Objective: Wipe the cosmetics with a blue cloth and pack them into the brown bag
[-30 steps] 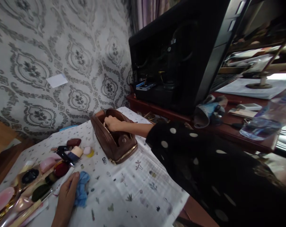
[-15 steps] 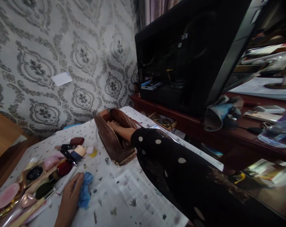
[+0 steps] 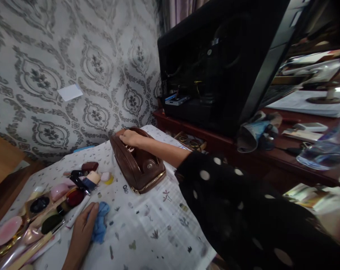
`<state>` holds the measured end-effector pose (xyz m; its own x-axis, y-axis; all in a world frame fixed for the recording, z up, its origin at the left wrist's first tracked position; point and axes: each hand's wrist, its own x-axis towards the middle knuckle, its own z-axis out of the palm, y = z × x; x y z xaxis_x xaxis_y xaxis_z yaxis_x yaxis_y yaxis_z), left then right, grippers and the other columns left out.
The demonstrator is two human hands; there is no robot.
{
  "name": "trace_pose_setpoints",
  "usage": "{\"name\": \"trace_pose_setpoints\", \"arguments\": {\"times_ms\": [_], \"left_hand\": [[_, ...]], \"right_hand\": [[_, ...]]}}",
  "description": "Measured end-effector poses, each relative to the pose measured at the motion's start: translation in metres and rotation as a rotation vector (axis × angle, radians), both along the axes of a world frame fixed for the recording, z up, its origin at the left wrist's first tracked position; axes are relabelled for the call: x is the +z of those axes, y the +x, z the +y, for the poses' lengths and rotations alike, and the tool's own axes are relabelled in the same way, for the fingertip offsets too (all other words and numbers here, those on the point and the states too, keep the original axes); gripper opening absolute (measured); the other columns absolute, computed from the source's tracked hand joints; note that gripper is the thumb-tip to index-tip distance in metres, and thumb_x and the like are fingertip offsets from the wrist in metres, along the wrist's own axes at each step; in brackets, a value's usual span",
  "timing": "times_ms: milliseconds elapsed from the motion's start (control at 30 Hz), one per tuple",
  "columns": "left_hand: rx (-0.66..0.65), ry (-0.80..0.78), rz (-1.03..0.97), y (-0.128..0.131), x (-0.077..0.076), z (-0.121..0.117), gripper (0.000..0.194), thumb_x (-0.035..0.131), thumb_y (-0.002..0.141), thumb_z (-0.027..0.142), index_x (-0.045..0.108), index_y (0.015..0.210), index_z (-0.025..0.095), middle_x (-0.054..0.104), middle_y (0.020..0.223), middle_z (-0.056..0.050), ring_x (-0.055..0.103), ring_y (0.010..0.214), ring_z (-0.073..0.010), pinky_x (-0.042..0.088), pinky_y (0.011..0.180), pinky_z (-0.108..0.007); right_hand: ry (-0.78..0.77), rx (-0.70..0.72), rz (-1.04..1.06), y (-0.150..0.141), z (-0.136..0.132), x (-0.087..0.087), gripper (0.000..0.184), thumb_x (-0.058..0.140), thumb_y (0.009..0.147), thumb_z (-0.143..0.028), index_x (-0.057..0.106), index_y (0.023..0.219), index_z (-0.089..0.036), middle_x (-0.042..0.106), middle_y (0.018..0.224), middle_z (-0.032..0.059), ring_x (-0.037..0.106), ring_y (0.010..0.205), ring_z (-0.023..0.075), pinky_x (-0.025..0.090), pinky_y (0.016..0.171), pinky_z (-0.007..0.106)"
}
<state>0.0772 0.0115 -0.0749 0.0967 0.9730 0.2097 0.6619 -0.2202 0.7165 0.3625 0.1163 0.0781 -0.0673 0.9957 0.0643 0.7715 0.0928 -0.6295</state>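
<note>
A brown cosmetic bag (image 3: 130, 170) with a gold zip stands open on the cloth-covered table. My right hand (image 3: 132, 138) is at its far left rim, fingers curled over the edge and closed on it. Under the palm a small pale pink-white patch shows; I cannot make out what it is. My left hand (image 3: 84, 221) rests on the table, closed, with a crumpled blue cloth (image 3: 101, 221) sticking out beside the fingers. Left of it lie several cosmetics, among them a pink round case (image 3: 9, 229), a black compact (image 3: 39, 204) and a dark red oval item (image 3: 75, 197).
A patterned white tablecloth (image 3: 147, 228) covers the table. Behind the bag is a papered wall (image 3: 97, 63). A large black screen-like cabinet (image 3: 215, 82) stands on the dark red desk at right, near a small open box (image 3: 191, 141) and a clear plastic item (image 3: 322, 153).
My right hand has risen from inside the bag to its far left rim, and the forearm has lifted. My left hand stays with the blue cloth. The view has shifted slightly.
</note>
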Motion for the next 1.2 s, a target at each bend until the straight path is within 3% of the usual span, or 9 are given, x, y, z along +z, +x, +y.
{"name": "trace_pose_setpoints", "arguments": {"times_ms": [133, 267, 467, 633, 733, 867, 933, 1033, 1200], "left_hand": [[0.026, 0.007, -0.017, 0.004, 0.001, -0.002, 0.045, 0.053, 0.080, 0.063, 0.063, 0.069, 0.021, 0.067, 0.071, -0.001, 0.062, 0.072, -0.0218, 0.053, 0.064, -0.029], [0.041, 0.007, -0.022, 0.006, 0.003, -0.003, 0.047, 0.053, 0.079, 0.064, 0.067, 0.075, 0.020, 0.071, 0.075, -0.003, 0.065, 0.075, -0.0239, 0.055, 0.066, -0.031], [-0.004, 0.024, 0.013, 0.008, 0.004, -0.005, 0.047, 0.049, 0.083, 0.064, 0.063, 0.071, 0.020, 0.068, 0.071, -0.002, 0.064, 0.070, -0.0217, 0.054, 0.064, -0.029], [0.031, 0.096, 0.111, 0.016, 0.009, -0.007, 0.046, 0.043, 0.087, 0.062, 0.063, 0.083, 0.020, 0.071, 0.080, -0.004, 0.067, 0.076, -0.0230, 0.055, 0.069, -0.030], [-0.004, 0.166, 0.277, 0.029, 0.033, -0.001, 0.046, 0.042, 0.090, 0.058, 0.062, 0.111, 0.022, 0.074, 0.104, -0.006, 0.070, 0.094, -0.0263, 0.054, 0.080, -0.034], [-0.049, 0.331, 0.527, 0.064, 0.094, 0.030, 0.055, 0.035, 0.095, 0.049, 0.045, 0.142, 0.023, 0.072, 0.113, -0.008, 0.070, 0.096, -0.0283, 0.052, 0.080, -0.035], [-0.038, 0.384, 0.662, 0.085, 0.124, 0.052, 0.058, 0.037, 0.095, 0.041, 0.034, 0.151, 0.026, 0.071, 0.112, -0.007, 0.070, 0.089, -0.0274, 0.051, 0.075, -0.033], [-0.172, 0.415, 0.890, 0.111, 0.152, 0.085, 0.062, 0.040, 0.092, 0.025, 0.029, 0.153, 0.031, 0.068, 0.114, -0.007, 0.069, 0.091, -0.0267, 0.049, 0.075, -0.032], [-0.269, 0.407, 1.060, 0.117, 0.161, 0.110, 0.043, 0.045, 0.086, 0.022, 0.055, 0.127, 0.030, 0.067, 0.108, -0.006, 0.067, 0.092, -0.0272, 0.046, 0.070, -0.032]], "right_hand": [[0.012, 0.086, -0.062, -0.001, -0.057, -0.011, 0.052, 0.044, 0.095, -0.058, 0.063, 0.109, -0.013, 0.069, 0.113, 0.0175, 0.067, 0.106, 0.0331, 0.053, 0.084, 0.039], [0.127, 0.071, -0.144, -0.011, -0.098, -0.032, 0.043, 0.050, 0.094, -0.043, 0.050, 0.125, -0.013, 0.070, 0.106, 0.0151, 0.069, 0.097, 0.0314, 0.053, 0.077, 0.040], [0.252, 0.147, -0.152, -0.021, -0.103, -0.038, 0.028, 0.050, 0.093, -0.031, 0.053, 0.115, -0.015, 0.072, 0.094, 0.0116, 0.070, 0.084, 0.0280, 0.052, 0.070, 0.036], [0.243, 0.144, -0.123, -0.017, -0.106, -0.037, 0.028, 0.055, 0.094, -0.036, 0.058, 0.112, -0.015, 0.070, 0.088, 0.0107, 0.069, 0.081, 0.0276, 0.051, 0.069, 0.036], [0.431, 0.125, -0.092, -0.002, -0.108, -0.040, 0.027, 0.050, 0.097, -0.033, 0.059, 0.115, -0.015, 0.068, 0.105, 0.0129, 0.065, 0.099, 0.0261, 0.051, 0.085, 0.038], [0.762, -0.117, -0.093, 0.025, -0.104, -0.050, 0.036, 0.050, 0.094, -0.024, 0.055, 0.128, -0.014, 0.052, 0.138, 0.0184, 0.046, 0.127, 0.0313, 0.040, 0.106, 0.048], [0.714, -0.238, -0.133, 0.037, -0.099, -0.057, 0.048, 0.055, 0.089, -0.025, 0.049, 0.135, -0.011, 0.046, 0.143, 0.0218, 0.043, 0.130, 0.0362, 0.039, 0.105, 0.053], [0.508, -0.290, -0.098, 0.048, -0.089, -0.067, 0.062, 0.054, 0.087, -0.025, 0.038, 0.143, -0.005, 0.054, 0.133, 0.0242, 0.053, 0.120, 0.0365, 0.045, 0.099, 0.052], [0.421, -0.242, 0.101, 0.051, -0.079, -0.081, 0.051, 0.037, 0.091, -0.018, 0.043, 0.140, -0.010, 0.067, 0.116, 0.0178, 0.065, 0.101, 0.0294, 0.050, 0.093, 0.045]]}}
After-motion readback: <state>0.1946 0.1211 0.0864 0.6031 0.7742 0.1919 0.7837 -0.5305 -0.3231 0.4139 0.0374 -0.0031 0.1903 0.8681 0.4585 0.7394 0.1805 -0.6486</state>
